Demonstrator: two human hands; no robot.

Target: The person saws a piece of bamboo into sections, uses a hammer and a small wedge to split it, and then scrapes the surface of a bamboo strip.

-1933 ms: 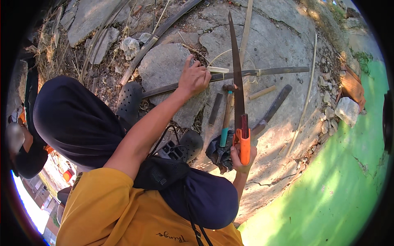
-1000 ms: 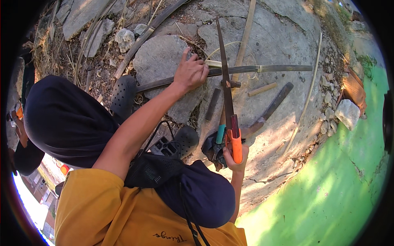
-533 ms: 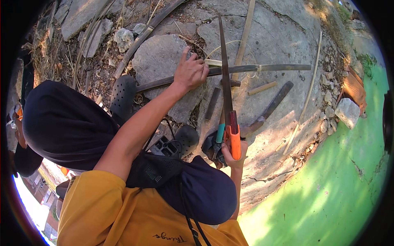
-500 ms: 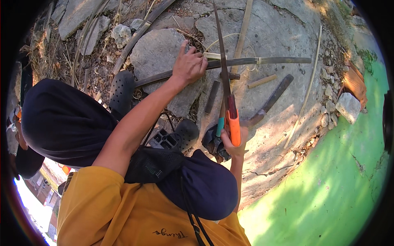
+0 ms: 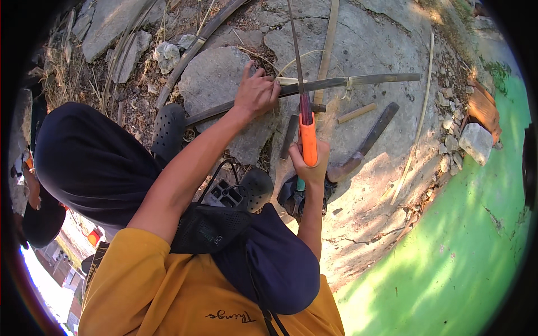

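A long dark bamboo strip (image 5: 386, 79) lies across a flat stone, its left part passing under my left hand (image 5: 256, 94). That hand is closed, pressing the strip down; its index finger stretches forward. A short pale bamboo piece (image 5: 287, 80) shows beside its fingertips. My right hand (image 5: 310, 159) grips the orange handle (image 5: 309, 140) of a handsaw (image 5: 297, 53). The narrow saw blade points away from me and crosses the strip just right of my left hand. A thin pale loop (image 5: 348, 88) hangs around the strip farther right.
Right of the saw lie a short bamboo stick (image 5: 357, 113) and a dark-bladed knife (image 5: 378, 130). A teal-handled tool (image 5: 301, 185) sits by a black bag (image 5: 288, 197). Nearby are a dark block (image 5: 289, 137), a white rock (image 5: 476, 144) and green ground (image 5: 437, 269). My shoes (image 5: 168, 131) rest near the stone.
My right hand has moved the saw forward and slightly left, bringing its handle closer to the strip. My left hand stays in about the same place.
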